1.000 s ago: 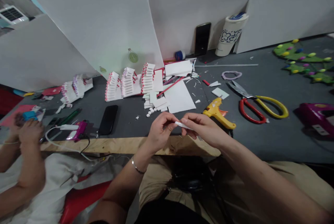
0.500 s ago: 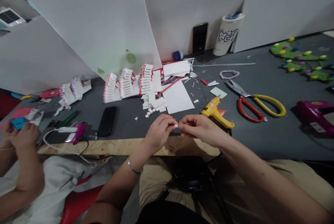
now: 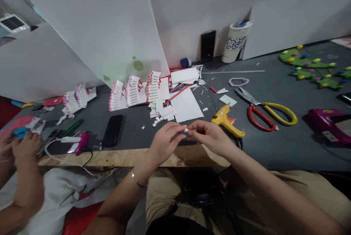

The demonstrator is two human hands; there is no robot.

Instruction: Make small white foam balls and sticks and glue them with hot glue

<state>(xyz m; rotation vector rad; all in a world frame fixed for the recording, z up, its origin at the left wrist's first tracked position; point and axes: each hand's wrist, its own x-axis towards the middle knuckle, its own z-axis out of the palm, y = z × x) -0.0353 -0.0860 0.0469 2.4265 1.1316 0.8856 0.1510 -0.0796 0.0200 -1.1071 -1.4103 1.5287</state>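
Observation:
Over the table's wooden front edge, my right hand (image 3: 210,134) pinches a small white piece (image 3: 186,130) between thumb and fingertips; its exact kind is too small to make out. My left hand (image 3: 168,140) is beside it, thumb and index finger apart, with the index fingertip close to the piece. Just beyond the hands lie several small white rolled bits (image 3: 157,121), a stack of white cut pieces (image 3: 167,111) and a white sheet (image 3: 188,105). A yellow glue gun (image 3: 226,121) rests to the right of my right hand.
Red-and-yellow-handled scissors (image 3: 257,104) lie right of the glue gun. White strips with red tips (image 3: 153,87) stand in rows behind. A black phone (image 3: 112,131) lies left, a cup (image 3: 235,43) stands at the back. Another person's hands (image 3: 26,147) hold something blue at far left.
My left thumb and index finger have parted from the small white piece, which stays in my right fingertips. The view has tilted slightly upward.

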